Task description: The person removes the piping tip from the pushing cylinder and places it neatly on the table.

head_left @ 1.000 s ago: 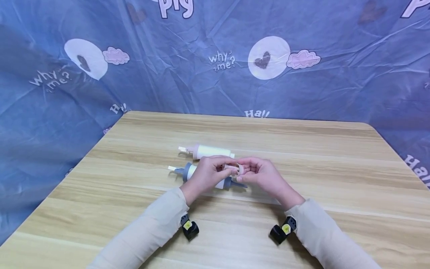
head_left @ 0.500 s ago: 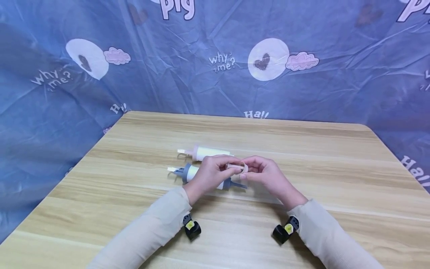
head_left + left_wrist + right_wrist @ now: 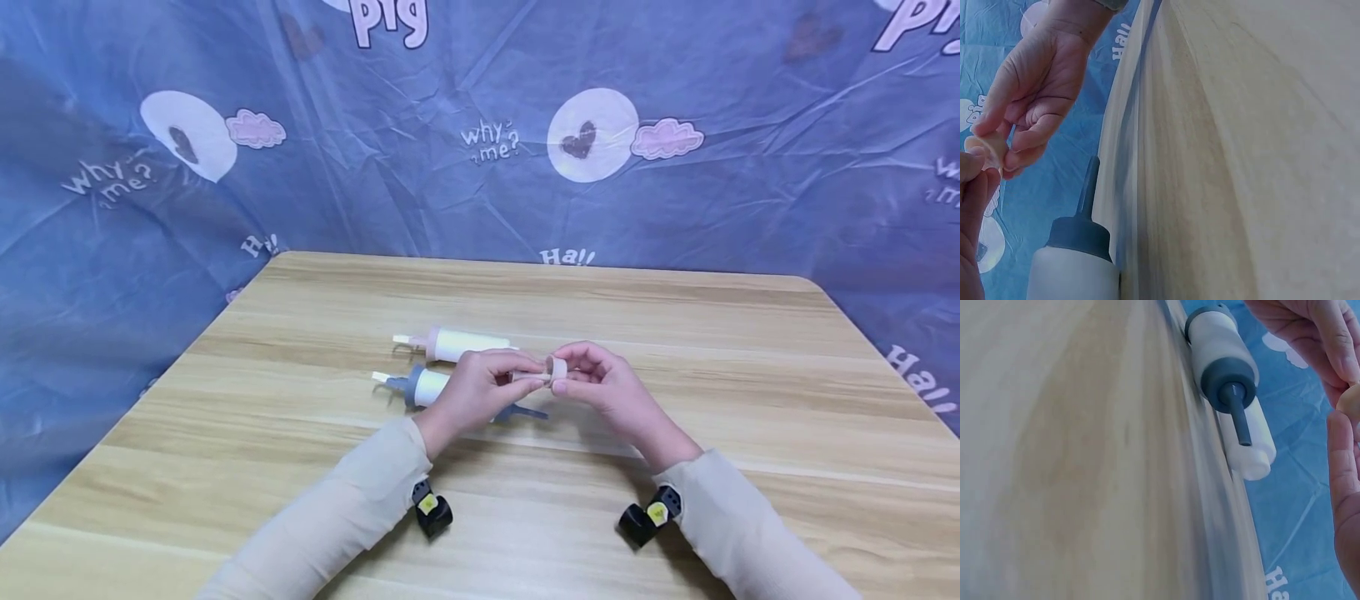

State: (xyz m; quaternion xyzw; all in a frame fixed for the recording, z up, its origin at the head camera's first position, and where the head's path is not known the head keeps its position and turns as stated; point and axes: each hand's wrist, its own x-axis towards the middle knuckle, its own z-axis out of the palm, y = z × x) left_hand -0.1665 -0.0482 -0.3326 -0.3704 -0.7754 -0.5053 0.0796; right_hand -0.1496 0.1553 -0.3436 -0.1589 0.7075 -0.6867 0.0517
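I see the pale ring above the table, pinched between the thumb and fingers of the right hand. Beside it, the left hand pinches a slender pale piece, partly covering a blue-and-white bottle

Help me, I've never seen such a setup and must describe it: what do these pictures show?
No machine here: a person's bare left hand and right hand are at work. The wide picture comes from a camera on the head; the close ones from the left wrist camera and right wrist camera. On the wood-grain table lie a white cylinder with a pink end and a white cylinder with blue-grey ends. The left hand pinches a thin pale piece, the right hand a small pale ring; whether these join is unclear.
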